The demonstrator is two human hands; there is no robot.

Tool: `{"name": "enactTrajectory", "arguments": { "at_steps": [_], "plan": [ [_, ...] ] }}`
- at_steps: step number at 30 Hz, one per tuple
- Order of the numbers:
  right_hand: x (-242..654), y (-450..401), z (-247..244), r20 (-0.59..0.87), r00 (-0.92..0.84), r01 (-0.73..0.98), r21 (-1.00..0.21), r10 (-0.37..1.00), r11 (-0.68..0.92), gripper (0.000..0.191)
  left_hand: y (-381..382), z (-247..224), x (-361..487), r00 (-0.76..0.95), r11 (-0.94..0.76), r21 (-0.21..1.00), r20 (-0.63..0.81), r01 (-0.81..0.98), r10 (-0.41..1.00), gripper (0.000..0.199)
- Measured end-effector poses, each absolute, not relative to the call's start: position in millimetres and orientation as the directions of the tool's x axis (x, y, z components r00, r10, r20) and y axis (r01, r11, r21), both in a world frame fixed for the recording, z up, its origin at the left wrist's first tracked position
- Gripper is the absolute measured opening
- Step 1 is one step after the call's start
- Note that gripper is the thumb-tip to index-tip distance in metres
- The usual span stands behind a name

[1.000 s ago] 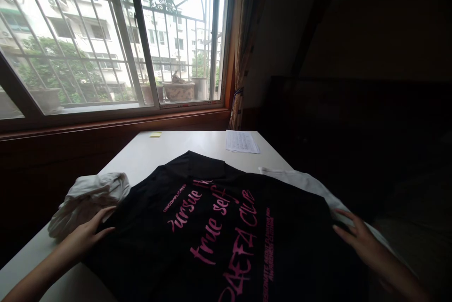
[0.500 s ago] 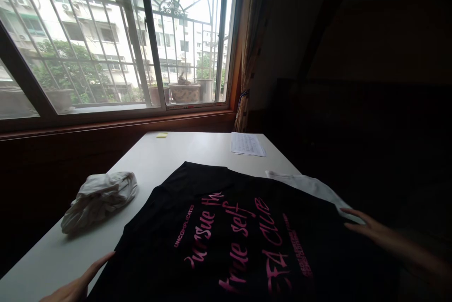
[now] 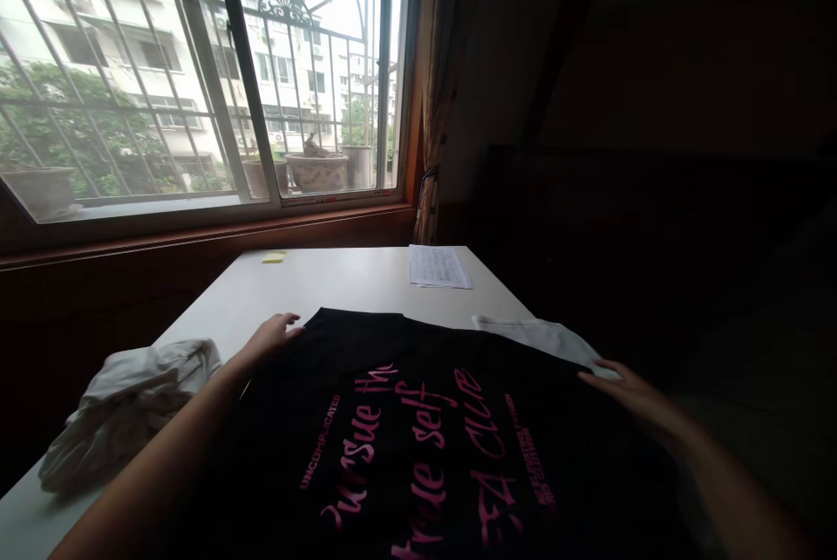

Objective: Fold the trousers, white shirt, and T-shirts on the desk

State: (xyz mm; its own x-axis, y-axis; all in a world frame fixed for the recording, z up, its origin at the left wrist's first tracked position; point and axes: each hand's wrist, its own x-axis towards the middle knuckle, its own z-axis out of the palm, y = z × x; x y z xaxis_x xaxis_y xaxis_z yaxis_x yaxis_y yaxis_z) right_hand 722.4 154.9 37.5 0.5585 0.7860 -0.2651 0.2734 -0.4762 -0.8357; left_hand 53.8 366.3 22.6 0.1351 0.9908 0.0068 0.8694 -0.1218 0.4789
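Note:
A black T-shirt (image 3: 405,420) with pink lettering lies spread out, with its lettering running sideways. My left hand (image 3: 273,337) is at its upper left corner, fingers slightly apart, thumb against the cloth edge. At the right edge of the shirt is my right hand (image 3: 618,380), with thumb and forefinger stretched and apart, touching the border of the fabric. Partly under the shirt on that side is a white cloth (image 3: 540,336). The near part of the shirt runs out of view at the bottom.
The shirt lies on a white table (image 3: 340,276). Under my left forearm's far side is a crumpled pale cloth (image 3: 124,403). Toward the back are yellow sticky notes (image 3: 274,256) and printed papers (image 3: 439,267). A barred window (image 3: 307,71) and a tied curtain (image 3: 428,185) stand beyond.
My left hand has moved from the shirt's lower left edge up to its upper left corner. My right hand stays at the right edge. The view has shifted somewhat to the right.

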Motion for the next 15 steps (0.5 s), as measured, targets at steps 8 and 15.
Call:
{"name": "enactTrajectory", "arguments": {
  "at_steps": [8, 15],
  "plan": [
    [730, 174, 34, -0.466, 0.435, 0.148, -0.807, 0.771, -0.571, 0.039, 420, 16, 90, 0.102, -0.049, 0.525, -0.073, 0.85, 0.992, 0.058],
    [726, 174, 35, -0.294, 0.546, 0.219, -0.854, 0.784, -0.473, 0.039, 445, 9, 103, 0.102, -0.041, 0.541, -0.083, 0.84, 0.991, 0.031]
  ]
}}
